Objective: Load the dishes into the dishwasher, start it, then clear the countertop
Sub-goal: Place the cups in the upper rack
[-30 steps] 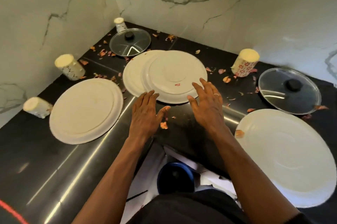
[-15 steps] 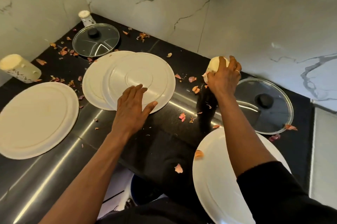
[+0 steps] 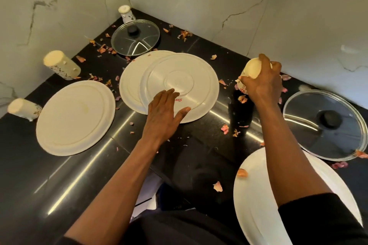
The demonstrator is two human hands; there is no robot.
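Cup [image 3: 252, 69] sits within the curled right fingers [image 3: 265, 61], apparently tilted.

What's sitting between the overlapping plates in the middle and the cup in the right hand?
Head view: no dishes, only black countertop with a few petal scraps between the top plate and the cup the right hand grips.

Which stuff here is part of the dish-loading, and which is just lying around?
Job: cup gripped by right hand; overlapped plates under left hand; left plate; near plate; back cup; left cup; far-left cup; back lid; right lid.
Lying about: petal scraps on countertop.
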